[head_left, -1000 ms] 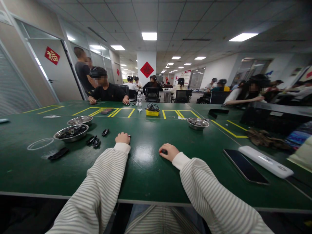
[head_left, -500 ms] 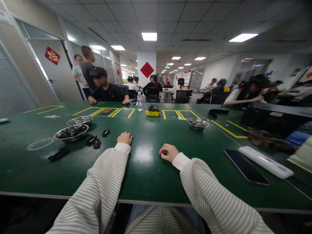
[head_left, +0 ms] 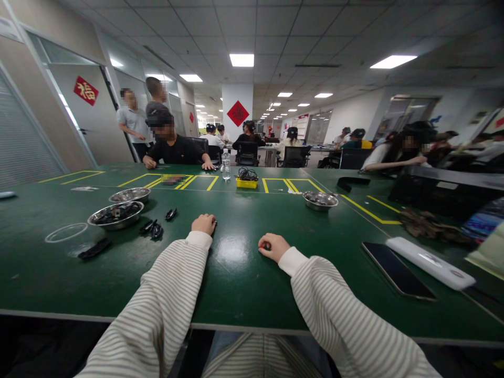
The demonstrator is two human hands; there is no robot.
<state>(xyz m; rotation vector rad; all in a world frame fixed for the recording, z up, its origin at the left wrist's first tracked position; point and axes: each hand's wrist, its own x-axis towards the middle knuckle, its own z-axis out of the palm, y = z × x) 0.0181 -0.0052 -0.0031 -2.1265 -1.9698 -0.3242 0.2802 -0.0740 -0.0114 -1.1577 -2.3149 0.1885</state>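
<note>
My left hand [head_left: 203,224] rests on the green table [head_left: 236,294] with its fingers curled inward. A small dark bit shows at its fingertips, too small to name. My right hand [head_left: 274,246] lies apart to the right, fingers bent round in a loop; what they hold, if anything, I cannot make out. Several black plastic pieces [head_left: 156,231] lie left of my left hand. Beyond them, a metal bowl [head_left: 114,227] is filled with dark parts, and a second metal bowl [head_left: 129,189] stands behind it.
A clear plastic cup [head_left: 71,247] and a black piece [head_left: 94,249] lie at left. Farther back are a water bottle [head_left: 226,167], a yellow box [head_left: 247,184] with black cable and another bowl [head_left: 319,209]. A phone [head_left: 396,270] and white bar-shaped device [head_left: 431,263] lie right.
My hands hold nearly the same pose and place. Behind the table at left, a standing person has shifted right, and the seated co-worker's hand on the table is spread wider.
</note>
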